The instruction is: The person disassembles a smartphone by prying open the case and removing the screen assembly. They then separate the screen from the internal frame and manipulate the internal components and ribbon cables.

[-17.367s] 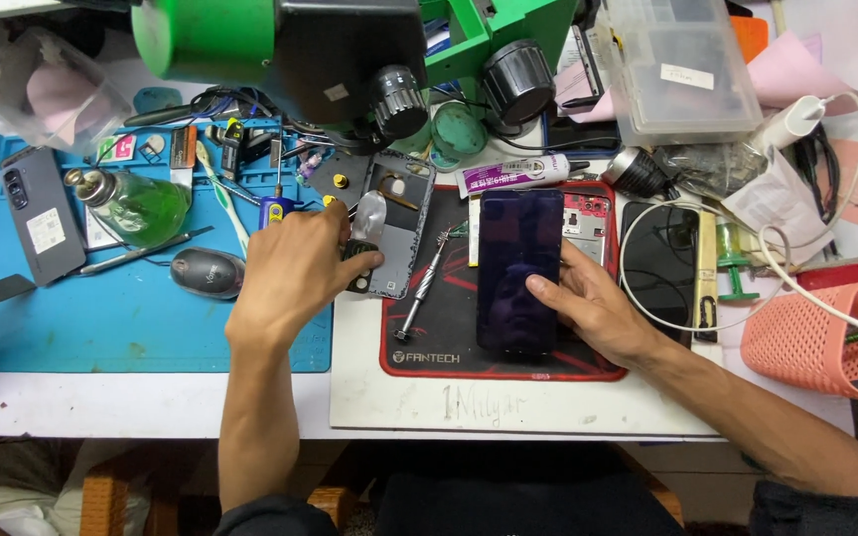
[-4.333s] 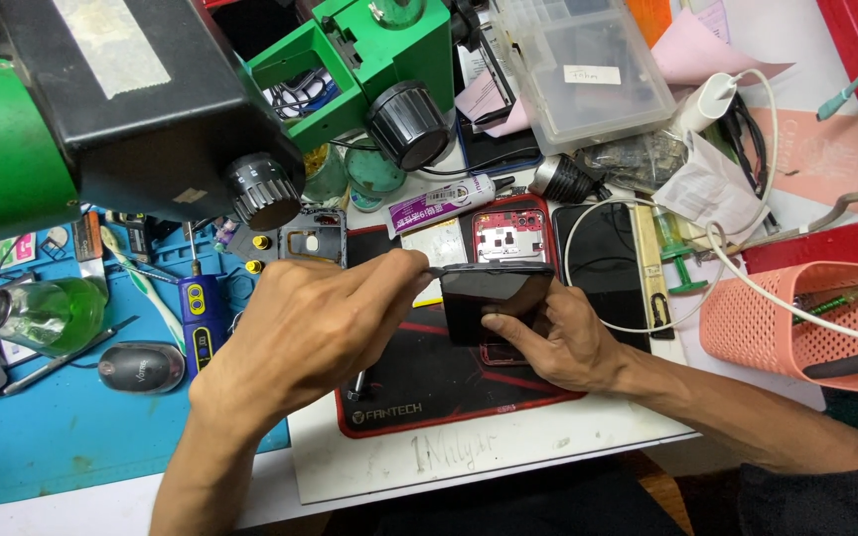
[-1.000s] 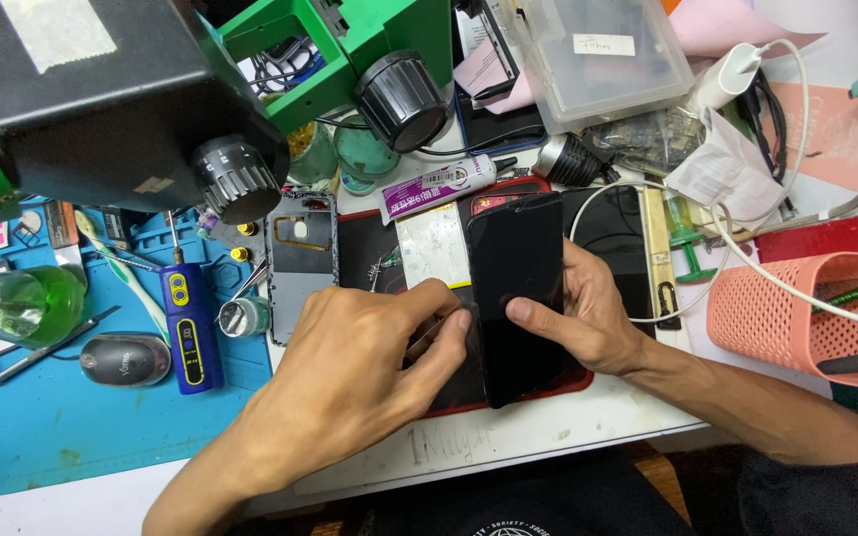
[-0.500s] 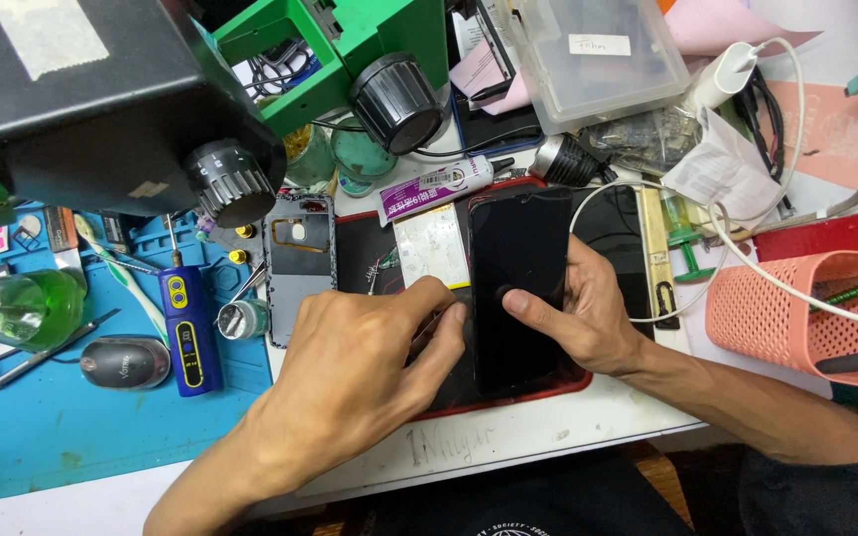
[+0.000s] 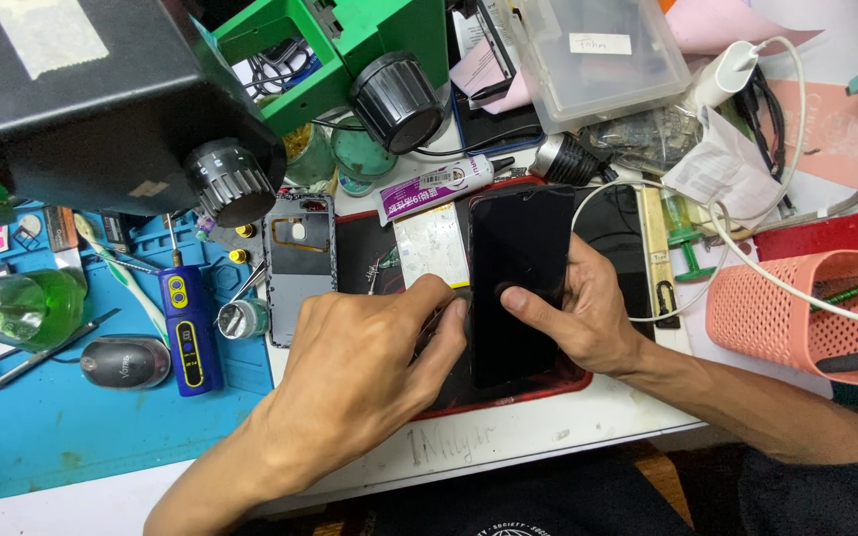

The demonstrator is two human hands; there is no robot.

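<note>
Presently, the person's right hand (image 5: 588, 308) steadies a black phone (image 5: 518, 283) lying face-up on a dark red-edged mat (image 5: 548, 382) near the front edge of the desk (image 5: 508, 447). The thumb is pressed flat on the glass and the fingers are wrapped around the phone's right side. The left hand (image 5: 359, 372) is bunched at the phone's left edge, fingertips drawn together as if pinching something small against the seam; what sits between them is hidden and cannot be determined.

Handling assessment: the phone appears thin, light and rigid, with a glossy front that is likely slippery and easily cracked. The long side edges look to be the sound places to grip it, not the glass face.

Surroundings: a grey back cover (image 5: 300, 263) lies just left of the mat, and a white-and-purple glue tube (image 5: 434, 189) lies beyond the mat's far edge. A blue and yellow electric screwdriver (image 5: 186, 333) rests on the blue mat (image 5: 71, 437) toward the left edge of the desk, with a grey mouse (image 5: 123, 362) and a green glass bottle (image 5: 22, 308) beside it. A salmon mesh basket (image 5: 796, 318) stands at the right edge, with white cable (image 5: 747, 263) trailing over it.

Clearance: a bare strip of desk runs along the front edge. The far side is crowded, and a black and green microscope (image 5: 151, 109) overhangs the back-left part of the desk.
</note>
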